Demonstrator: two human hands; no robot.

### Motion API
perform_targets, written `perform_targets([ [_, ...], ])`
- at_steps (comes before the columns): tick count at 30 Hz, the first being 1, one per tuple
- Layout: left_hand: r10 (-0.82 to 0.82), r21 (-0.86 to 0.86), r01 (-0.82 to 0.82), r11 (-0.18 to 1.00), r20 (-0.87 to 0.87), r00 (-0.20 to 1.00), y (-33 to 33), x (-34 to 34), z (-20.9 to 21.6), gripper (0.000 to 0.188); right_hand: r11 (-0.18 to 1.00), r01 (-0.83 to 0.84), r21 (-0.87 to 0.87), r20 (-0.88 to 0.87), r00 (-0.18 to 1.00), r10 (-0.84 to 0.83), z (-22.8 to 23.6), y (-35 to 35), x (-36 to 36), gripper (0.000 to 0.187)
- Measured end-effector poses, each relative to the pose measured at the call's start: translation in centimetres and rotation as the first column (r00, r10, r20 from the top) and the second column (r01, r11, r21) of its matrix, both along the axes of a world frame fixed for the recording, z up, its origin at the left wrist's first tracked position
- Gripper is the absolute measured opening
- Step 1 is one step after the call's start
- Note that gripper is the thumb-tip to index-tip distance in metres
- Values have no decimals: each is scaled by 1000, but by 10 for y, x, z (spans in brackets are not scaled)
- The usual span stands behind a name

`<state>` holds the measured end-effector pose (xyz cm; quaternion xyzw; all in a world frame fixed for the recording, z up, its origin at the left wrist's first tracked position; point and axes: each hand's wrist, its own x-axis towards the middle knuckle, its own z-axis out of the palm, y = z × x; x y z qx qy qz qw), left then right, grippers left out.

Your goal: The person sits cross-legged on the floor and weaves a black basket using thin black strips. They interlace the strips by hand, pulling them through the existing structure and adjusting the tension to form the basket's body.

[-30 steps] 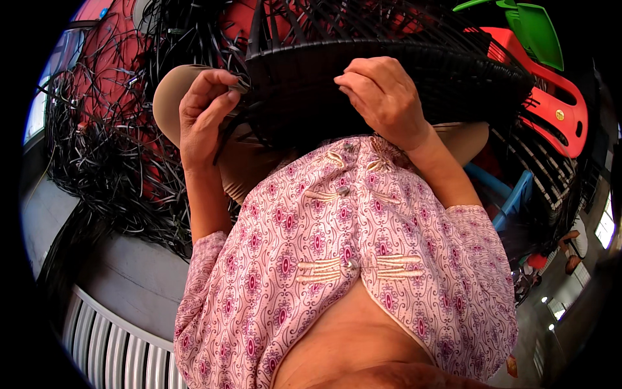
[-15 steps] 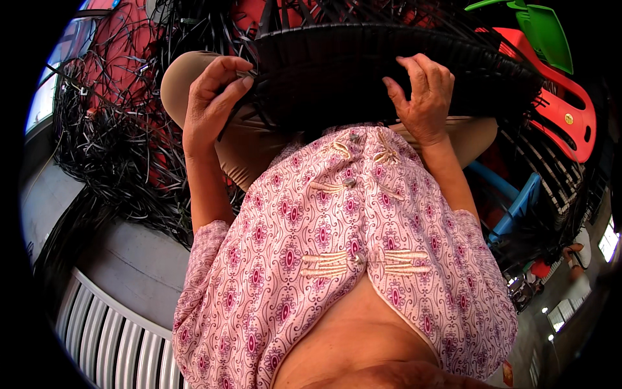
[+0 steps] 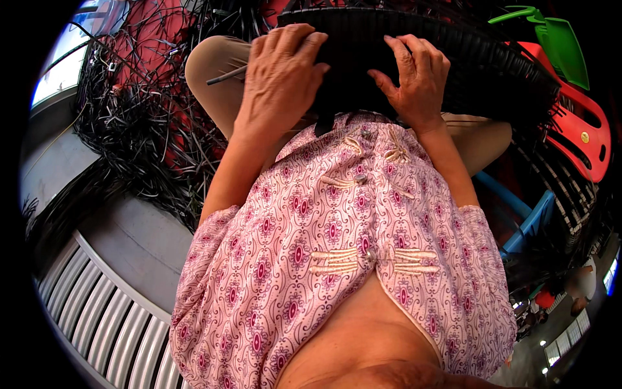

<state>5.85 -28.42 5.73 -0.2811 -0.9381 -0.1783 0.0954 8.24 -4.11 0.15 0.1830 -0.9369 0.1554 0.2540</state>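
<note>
- Grey floor [image 3: 139, 243] with a ribbed white panel [image 3: 97, 305] at lower left, tangle of black strips [image 3: 136, 123] beyond it
- pink patterned shirt [image 3: 337, 259] fills the near centre
- black woven basket [image 3: 414, 58] rests on the lap, over the tan trousers [image 3: 214, 78]
- left hand [image 3: 282, 78] lies over the basket's near rim, fingers curled onto it
- right hand [image 3: 414, 81] grips the rim just beside it
- red chair [image 3: 586, 133] and green chair [image 3: 560, 48] far right

A weaving workshop: heaps of black strips [image 3: 136, 123], stacked plastic chairs [image 3: 576, 123].
</note>
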Motion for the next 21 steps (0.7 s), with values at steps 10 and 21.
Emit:
perform_targets([
  [10, 62, -73, -64, 995, -23, 998, 25, 14, -18, 50, 998, -28, -61, 10, 1000, 29, -8, 9, -5, 58],
  [21, 36, -18, -39, 999, -131, 991, 58, 7, -38, 56, 975, 220, -10, -18, 975, -220, -12, 55, 10, 54],
])
